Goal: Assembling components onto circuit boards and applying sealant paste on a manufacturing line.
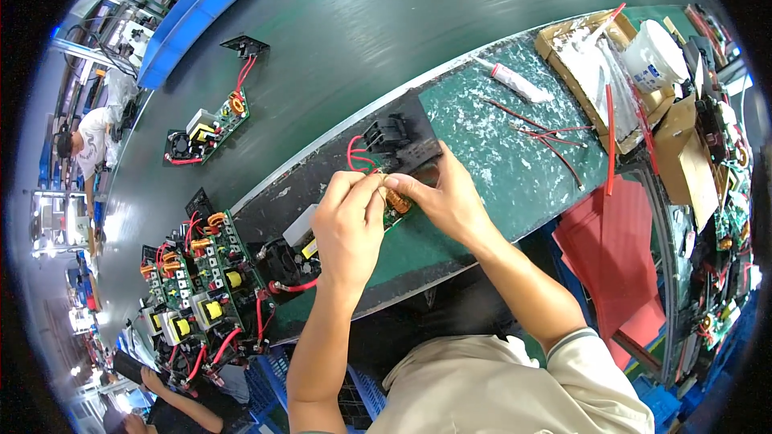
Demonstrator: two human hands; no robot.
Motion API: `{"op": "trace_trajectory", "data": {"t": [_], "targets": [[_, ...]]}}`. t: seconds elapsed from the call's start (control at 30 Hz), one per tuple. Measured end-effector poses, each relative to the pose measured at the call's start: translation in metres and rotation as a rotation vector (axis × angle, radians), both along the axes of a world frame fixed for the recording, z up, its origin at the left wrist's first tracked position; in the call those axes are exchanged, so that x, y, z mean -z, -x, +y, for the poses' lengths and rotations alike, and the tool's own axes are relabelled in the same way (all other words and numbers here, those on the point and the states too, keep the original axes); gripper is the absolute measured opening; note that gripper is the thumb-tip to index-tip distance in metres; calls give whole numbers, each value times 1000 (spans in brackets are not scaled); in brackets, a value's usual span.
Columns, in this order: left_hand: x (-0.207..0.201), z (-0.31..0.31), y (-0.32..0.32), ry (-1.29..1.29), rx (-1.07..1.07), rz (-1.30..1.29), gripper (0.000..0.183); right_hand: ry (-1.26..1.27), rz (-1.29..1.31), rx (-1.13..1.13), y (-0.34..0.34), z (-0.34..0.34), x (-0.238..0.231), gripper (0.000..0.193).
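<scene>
A circuit board (394, 223) with a copper-wound coil (397, 202) lies under my hands on the green-topped bench. Red wires (355, 149) run from a black socket on a dark panel (420, 130) down to my fingertips. My left hand (347, 221) is closed in a pinch on the red wires just above the coil. From the right, my right hand (452, 199) is closed too, its thumb meeting the left fingertips and its other fingers by the panel's edge. What the right fingers grip is hidden. A black fan (279, 260) sits at the board's left end.
Several circuit boards (211, 273) stand packed at the left. Another board (211, 130) lies on the dark conveyor belt (338, 24), near a blue bin (197, 20). Loose wires (547, 135), a tube (519, 80) and a cardboard box (555, 52) lie rightward. Another person's hand (151, 379) shows lower left.
</scene>
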State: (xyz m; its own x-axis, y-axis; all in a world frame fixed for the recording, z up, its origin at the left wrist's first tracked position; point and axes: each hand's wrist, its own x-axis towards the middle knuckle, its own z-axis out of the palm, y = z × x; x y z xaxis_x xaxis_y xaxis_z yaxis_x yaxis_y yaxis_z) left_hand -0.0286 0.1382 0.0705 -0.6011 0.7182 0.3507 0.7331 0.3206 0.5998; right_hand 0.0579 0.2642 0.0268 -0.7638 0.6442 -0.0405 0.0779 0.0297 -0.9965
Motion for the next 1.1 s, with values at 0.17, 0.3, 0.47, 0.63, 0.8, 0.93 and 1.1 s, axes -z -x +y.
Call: {"op": "trace_trajectory", "data": {"t": [0.17,0.3,0.47,0.63,0.8,0.93,1.1], "targets": [[7,-6,-1,-74,22,95,16,187,-291,-134,-6,7,-24,35],[10,-6,-4,-59,45,77,20,595,-30,-170,-11,7,-7,26],[14,-7,-3,-20,94,105,25,642,53,-155,-9,8,-6,20],[7,-7,0,-1,102,-24,23,526,129,-163,-8,6,0,14],[-6,-5,7,61,82,-83,21,362,87,-134,-2,3,1,15],[-7,0,22,40,39,-54,21,84,47,6,16,-3,18,21],[-7,5,33,75,16,1,21,9,31,110,27,-9,12,32]]}}
